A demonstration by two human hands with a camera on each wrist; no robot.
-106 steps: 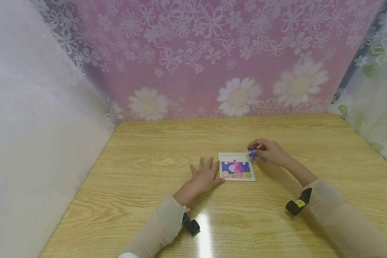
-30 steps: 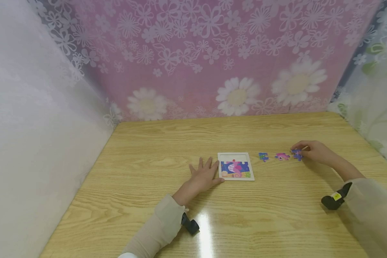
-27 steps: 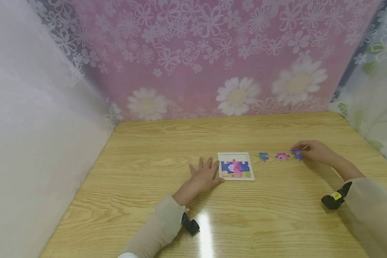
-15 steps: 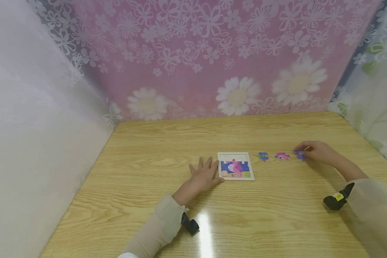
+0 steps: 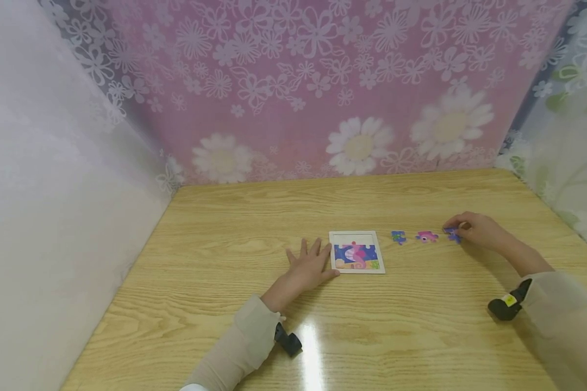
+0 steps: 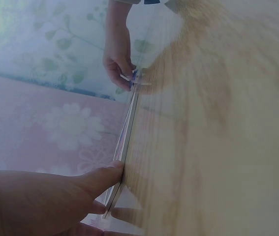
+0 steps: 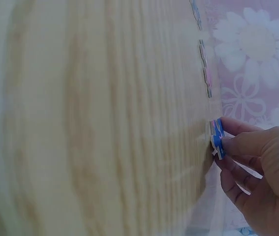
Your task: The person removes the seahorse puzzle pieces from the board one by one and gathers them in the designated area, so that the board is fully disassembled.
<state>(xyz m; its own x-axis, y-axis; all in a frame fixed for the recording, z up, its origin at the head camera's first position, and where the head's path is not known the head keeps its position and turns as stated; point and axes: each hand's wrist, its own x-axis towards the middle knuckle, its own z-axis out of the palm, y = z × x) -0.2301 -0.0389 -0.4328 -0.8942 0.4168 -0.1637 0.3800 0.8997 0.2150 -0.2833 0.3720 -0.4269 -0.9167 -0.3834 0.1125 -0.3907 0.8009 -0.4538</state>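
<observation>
Right fingers (image 7: 245,144) pinching piece (image 7: 218,139), inside table edges (image 5: 293,183)

Right grip (image 5: 483,232) moved rightward — away from frame (image 5: 379,252).

A glossy wood-grain table (image 5: 254,217) carries a white puzzle frame (image 5: 342,238) partly filled with a seahorse picture (image 5: 356,256). Right of it lie a blue-and-green jigsaw piece (image 5: 398,237) and a pink jigsaw piece (image 5: 426,237), apart.
</observation>
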